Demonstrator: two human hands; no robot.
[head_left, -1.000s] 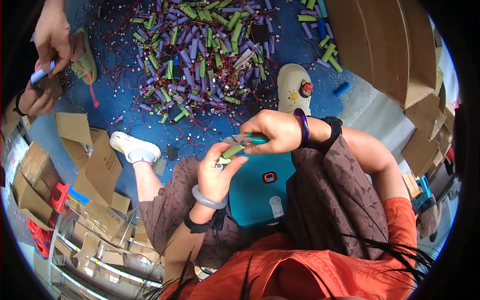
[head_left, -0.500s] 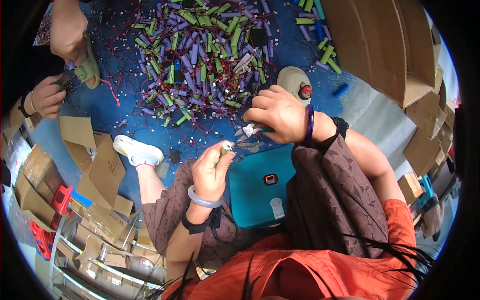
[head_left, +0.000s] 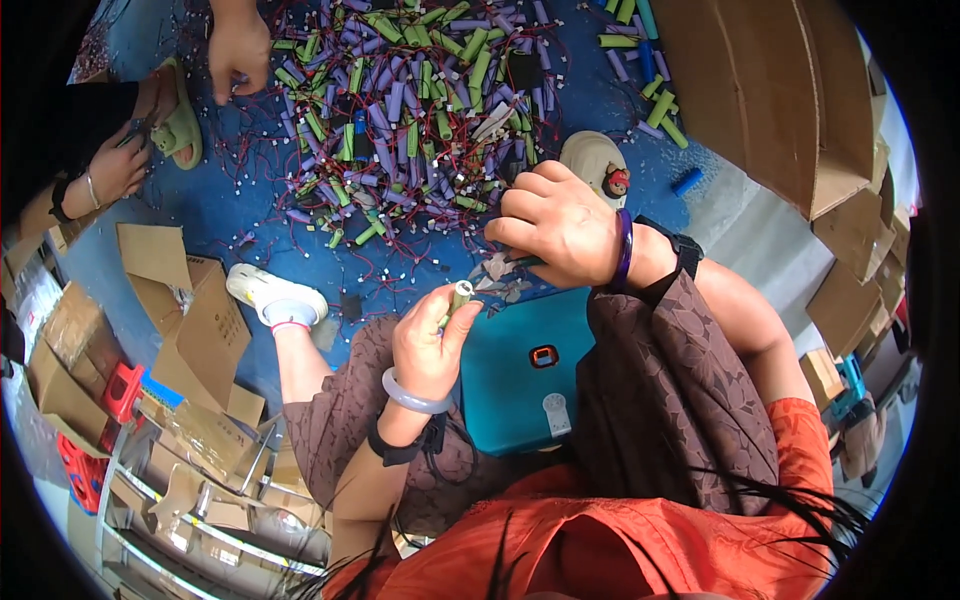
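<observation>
Green and purple cells (head_left: 400, 110) with red wires cover the blue floor (head_left: 230, 215). Near them sit a teal stool (head_left: 530, 365), a brown patterned skirt (head_left: 670, 400) and an orange top (head_left: 620, 540).

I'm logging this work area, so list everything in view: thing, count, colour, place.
Cylindrical cells: too many to count, purple and green, heaped with red wires on the blue floor ahead.
Loose cells: several, green and blue, upper right.
Cardboard boxes: several, brown, right and left edges.
Flat cardboard: brown, left.
Stool: one, teal, between the knees.
Crates: red, lower left.
Another person's hands: two, upper left, by a green sandal.
Left hand: holds a green cell upright.
Right hand: grips small cutters near the cell's tip.
</observation>
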